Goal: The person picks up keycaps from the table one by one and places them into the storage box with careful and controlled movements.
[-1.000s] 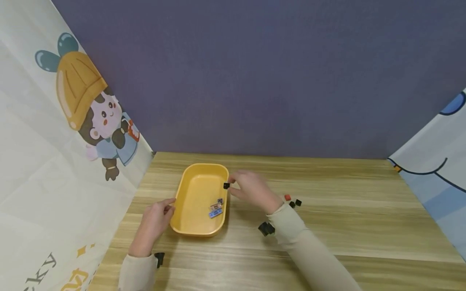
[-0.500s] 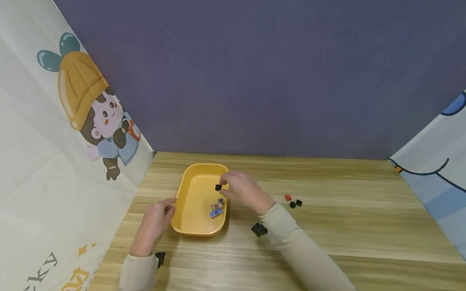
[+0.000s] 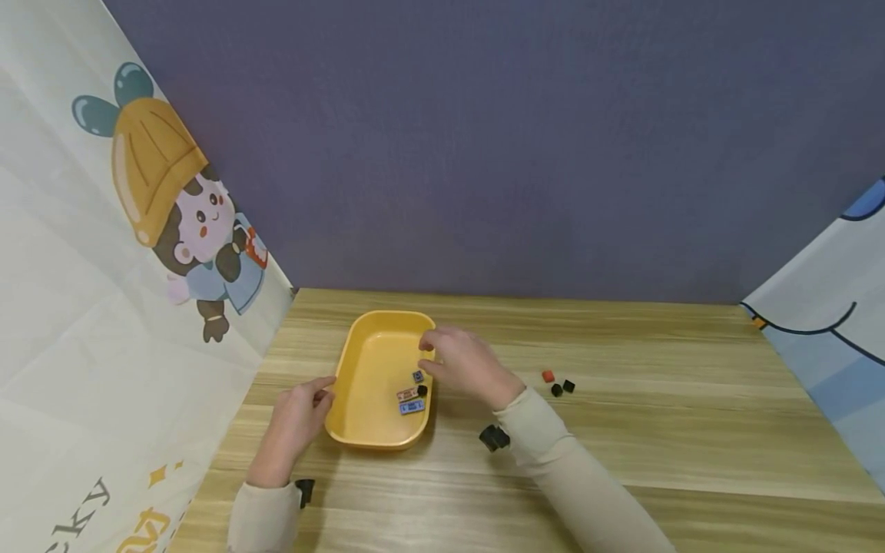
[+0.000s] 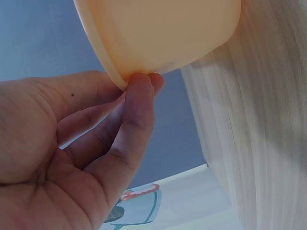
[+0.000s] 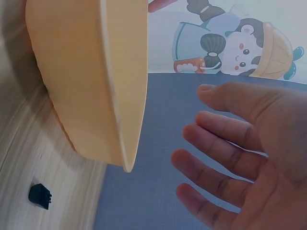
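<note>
A yellow tray [image 3: 336,418] stands left of centre on the table. My left hand [image 3: 296,418] pinches its left rim; the left wrist view shows fingertips [image 4: 139,84] against the outer wall. My right hand [image 3: 470,365] reaches over the right rim, fingers apart and holding nothing; the right wrist view shows its fingers [image 5: 211,167] spread beside the tray wall. Inside the tray, on the right, lie a small black block [image 3: 422,391], a printed pink strip [image 3: 406,395], a printed blue strip [image 3: 412,408] and a small dark-blue printed piece [image 3: 418,376].
On the table right of the tray lie a red block [image 3: 548,376] and two black blocks [image 3: 556,390]. One black block [image 5: 40,196] with small pegs also shows in the right wrist view. A dark wall panel [image 3: 512,153] rises behind the table [image 3: 664,430].
My right hand has moved left over the tray and let go of the black block, which has dropped among the strips. The pink and blue strips have shifted slightly. My left hand stays at the rim.
</note>
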